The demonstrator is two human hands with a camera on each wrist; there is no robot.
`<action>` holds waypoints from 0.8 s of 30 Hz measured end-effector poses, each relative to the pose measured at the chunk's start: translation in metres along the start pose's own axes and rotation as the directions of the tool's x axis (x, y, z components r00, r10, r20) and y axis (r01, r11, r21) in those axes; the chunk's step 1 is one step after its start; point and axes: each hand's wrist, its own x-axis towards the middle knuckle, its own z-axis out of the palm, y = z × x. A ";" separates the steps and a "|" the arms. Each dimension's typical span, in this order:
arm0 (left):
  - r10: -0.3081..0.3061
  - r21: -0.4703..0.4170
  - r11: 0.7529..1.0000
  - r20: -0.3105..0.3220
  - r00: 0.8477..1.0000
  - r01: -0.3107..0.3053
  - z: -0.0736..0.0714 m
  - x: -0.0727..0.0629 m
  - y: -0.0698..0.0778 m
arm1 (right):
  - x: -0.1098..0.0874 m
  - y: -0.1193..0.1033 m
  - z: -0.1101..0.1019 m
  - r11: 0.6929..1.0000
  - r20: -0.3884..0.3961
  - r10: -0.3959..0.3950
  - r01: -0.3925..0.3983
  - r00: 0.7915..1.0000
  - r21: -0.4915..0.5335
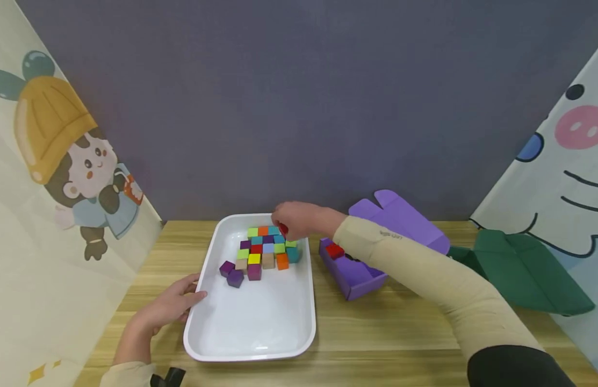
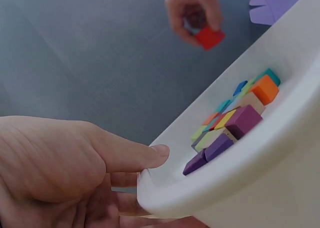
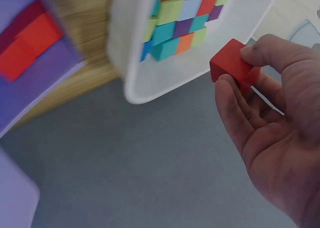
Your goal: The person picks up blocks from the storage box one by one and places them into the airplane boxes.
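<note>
My right hand (image 1: pixel 299 219) pinches a red cube (image 3: pixel 231 62) between thumb and fingers, above the far right part of a white tray (image 1: pixel 252 328). Inside the tray, small coloured cubes lie packed together in uneven rows. At the near left of that group sit two purple cubes (image 1: pixel 235 278), slightly askew. My left hand (image 1: pixel 169 302) holds the tray's left side. In the left wrist view its thumb (image 2: pixel 159 155) lies over the rim while the other fingers are below and outside, partly hidden by the tray.
Right of the tray stands an open purple box (image 1: pixel 361 287) with red cubes (image 3: pixel 31 46) inside. My right forearm crosses over it. Farther right is an open green box (image 1: pixel 531 274). A dark grey wall (image 1: pixel 299 107) rises behind the wooden table (image 1: pixel 347 344).
</note>
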 end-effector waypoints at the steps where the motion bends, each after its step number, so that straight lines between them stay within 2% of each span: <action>1: -0.002 0.002 1.000 -0.003 1.000 0.002 0.000 0.000 0.000 | -0.007 0.002 0.000 1.000 0.001 0.010 -0.010 1.000 -0.005; 6: -0.002 0.008 1.000 0.003 1.000 0.002 -0.002 0.001 0.000 | -0.036 0.019 0.000 0.999 -0.007 0.045 -0.045 0.999 -0.018; 16: 0.008 -0.006 1.000 0.025 1.000 -0.008 0.002 0.003 -0.002 | -0.080 0.060 0.014 1.000 -0.050 -0.010 0.010 0.999 0.000; 19: 0.009 -0.004 1.000 0.026 1.000 -0.009 0.003 0.003 -0.001 | -0.089 0.068 0.020 1.000 -0.062 -0.031 0.031 0.998 -0.001; 24: 0.009 -0.004 1.000 0.012 1.000 -0.009 0.000 0.002 -0.001 | -0.097 0.079 0.024 0.998 -0.137 -0.061 0.064 0.989 0.017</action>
